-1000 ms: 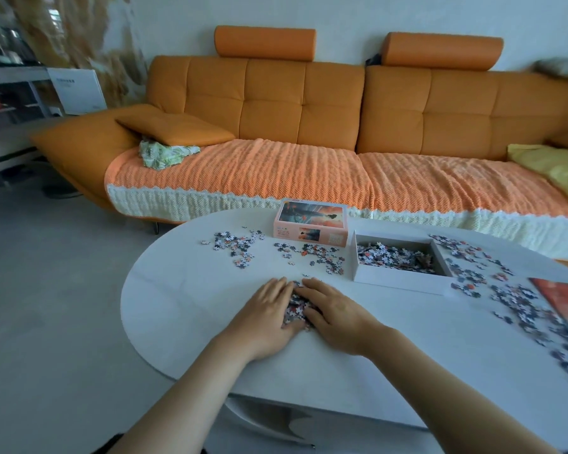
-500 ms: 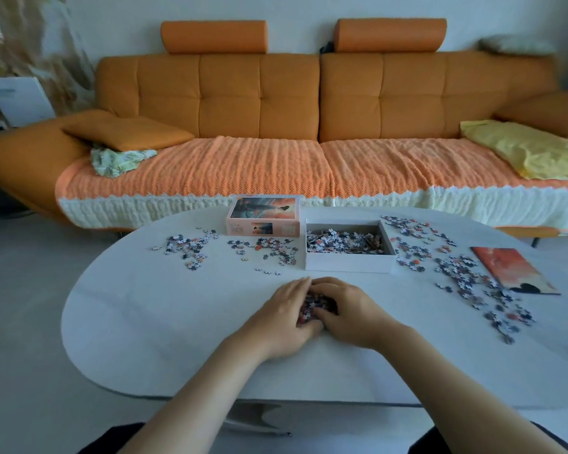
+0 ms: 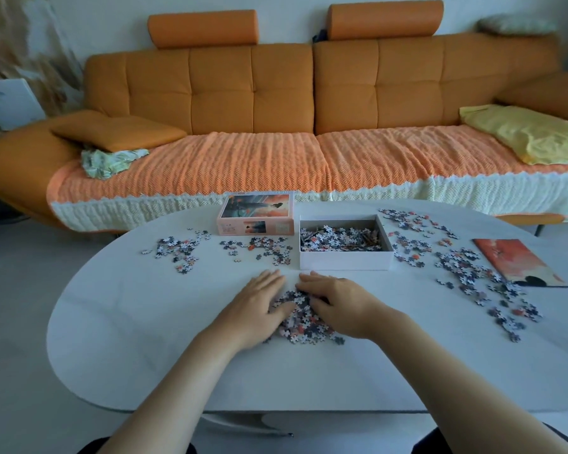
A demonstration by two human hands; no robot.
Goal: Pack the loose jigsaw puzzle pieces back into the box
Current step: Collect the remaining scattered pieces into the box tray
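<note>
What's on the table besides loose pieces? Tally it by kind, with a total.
Box: 1
Lid: 1
Picture: 1
Hands: 2 (left hand, right hand)
Total: 5

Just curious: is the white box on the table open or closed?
Open. Nothing covers the box, and puzzle pieces show inside it.

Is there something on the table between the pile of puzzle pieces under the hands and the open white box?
Nothing visible. Only a bare strip of table lies between the pile of puzzle pieces and the near wall of the open white box, which stands just beyond the right hand.
</note>
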